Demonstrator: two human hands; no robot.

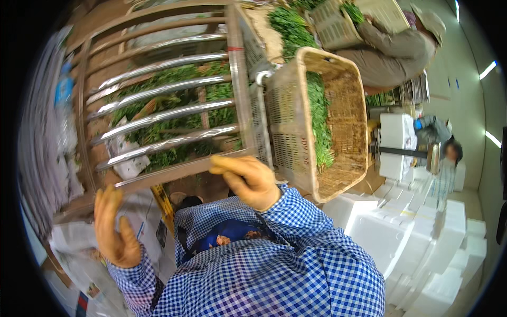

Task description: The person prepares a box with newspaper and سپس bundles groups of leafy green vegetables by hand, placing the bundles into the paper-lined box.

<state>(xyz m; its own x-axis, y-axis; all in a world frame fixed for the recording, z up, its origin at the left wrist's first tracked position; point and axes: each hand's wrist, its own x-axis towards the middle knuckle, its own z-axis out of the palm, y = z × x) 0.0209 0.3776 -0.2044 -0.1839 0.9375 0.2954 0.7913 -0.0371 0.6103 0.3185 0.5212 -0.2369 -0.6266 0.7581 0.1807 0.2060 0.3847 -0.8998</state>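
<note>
My left hand (113, 230), in what looks like a yellow-orange glove, is at the near left corner of a metal rack with parallel bars (166, 113). Its fingers point forward, the thumb stands apart, and nothing is in it. By the rack's near right corner is my right hand (251, 180), gloved alike and also holding nothing. Its fingers reach left over the near rail; whether they touch it is unclear. Loose green leaves and stems (174, 93) show beneath the bars. Right of the rack stands a tilted plastic crate (277, 126) with bundled greens (319, 123) along one inner side.
Newspaper-like sheets (39, 130) and a blue-labelled plastic bottle (64, 89) lie left of the rack. White foam boxes (420, 241) are stacked at right. A person in a cap (384, 55) bends near another crate (332, 25); another person (445, 166) is farther right.
</note>
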